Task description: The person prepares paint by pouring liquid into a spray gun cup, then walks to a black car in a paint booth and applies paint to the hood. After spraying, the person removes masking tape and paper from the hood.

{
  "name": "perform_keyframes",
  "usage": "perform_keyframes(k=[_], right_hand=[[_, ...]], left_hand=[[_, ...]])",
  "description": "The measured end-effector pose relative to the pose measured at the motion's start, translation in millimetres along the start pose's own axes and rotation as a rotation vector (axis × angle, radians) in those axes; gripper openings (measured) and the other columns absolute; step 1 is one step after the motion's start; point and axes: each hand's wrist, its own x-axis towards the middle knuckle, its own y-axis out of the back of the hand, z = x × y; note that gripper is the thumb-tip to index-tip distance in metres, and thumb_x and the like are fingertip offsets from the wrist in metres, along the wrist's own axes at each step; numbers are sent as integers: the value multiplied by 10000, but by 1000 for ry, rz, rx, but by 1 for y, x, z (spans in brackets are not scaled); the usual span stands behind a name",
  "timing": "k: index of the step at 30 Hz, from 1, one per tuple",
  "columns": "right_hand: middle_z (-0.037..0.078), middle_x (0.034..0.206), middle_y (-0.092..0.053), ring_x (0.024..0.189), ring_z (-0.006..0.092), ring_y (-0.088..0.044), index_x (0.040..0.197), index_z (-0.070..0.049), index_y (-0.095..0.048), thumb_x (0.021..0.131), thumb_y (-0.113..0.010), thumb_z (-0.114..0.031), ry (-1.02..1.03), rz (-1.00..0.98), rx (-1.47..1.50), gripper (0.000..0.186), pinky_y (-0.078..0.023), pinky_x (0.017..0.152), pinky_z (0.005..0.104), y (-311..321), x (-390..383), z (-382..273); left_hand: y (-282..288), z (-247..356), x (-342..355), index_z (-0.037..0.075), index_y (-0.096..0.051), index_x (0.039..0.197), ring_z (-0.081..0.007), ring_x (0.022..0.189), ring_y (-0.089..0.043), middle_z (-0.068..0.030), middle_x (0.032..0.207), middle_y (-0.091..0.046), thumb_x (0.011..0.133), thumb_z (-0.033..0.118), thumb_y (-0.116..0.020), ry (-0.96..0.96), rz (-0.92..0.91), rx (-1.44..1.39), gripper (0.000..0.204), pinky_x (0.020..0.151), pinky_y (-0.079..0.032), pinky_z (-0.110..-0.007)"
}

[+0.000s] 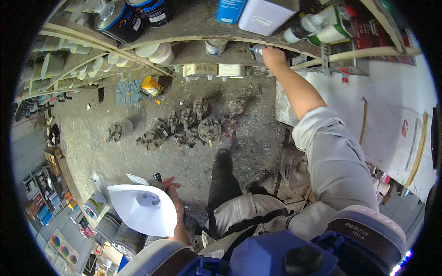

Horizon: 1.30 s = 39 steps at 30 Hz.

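A white cone [131, 212], wide-mouthed and smooth like paper, is seen between seven and eight o'clock in the view. Its mouth is turned upward, and grey, curved shapes are shown inside it. Just beyond its rim, a small black-ended piece [157, 176] is placed beside the left hand [176, 199]. This hand is kept at the two o'clock side of the cone, with some fingers stretched out; the palm is hidden, so its grip cannot be told. The right arm is extended toward one o'clock, with the grey sleeve [336, 152] rolled up. The right hand [274, 58] is curled at a greyish container [258, 53] on a shelf [191, 53]; whether this is gripped cannot be told.
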Motion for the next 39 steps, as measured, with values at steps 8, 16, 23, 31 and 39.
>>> perform_keyframes(k=[8,16,23,31,39], right_hand=[[210,1244,-727,1096,425,-715,1261,-58,-710,1056,-552,-341,-287,125,323,384,-574,882,594,-13,35,-20],[-5,845,-624,666,77,-519,1265,-42,-737,1148,-479,-373,258,-77,1674,436,-455,619,247,132,-212,-48],[6,861,-609,709,73,-533,1318,30,-683,1104,-539,-333,242,286,1487,445,-439,611,246,246,-380,52],[91,603,-436,573,132,-365,777,39,-557,995,-721,-117,-615,800,1228,314,-335,511,366,266,-589,121],[15,655,-671,541,51,-602,791,-4,-685,1052,-675,-201,-1071,1166,1262,327,-447,482,241,261,-806,162]], left_hand=[[-18,-80,44,15,-633,1175,-221,872,-708,-180,1228,-699,1046,274,-644,56,-33,-69,289,713,-535,-358],[-98,-19,88,16,-632,1265,-248,973,-717,-164,1234,-715,943,202,-726,-111,-346,-51,383,842,-546,-378],[-186,78,96,16,-630,1343,-271,1062,-724,-150,1238,-730,854,139,-797,-314,-766,-114,531,955,-557,-395],[-298,211,3,-28,-595,1339,-262,1080,-705,-161,1203,-724,879,39,-714,-834,-1308,-198,480,972,-534,-372],[-350,259,-154,-50,-574,1320,-192,1100,-676,-134,1194,-710,921,21,-725,-778,-1817,-207,432,979,-523,-354]])
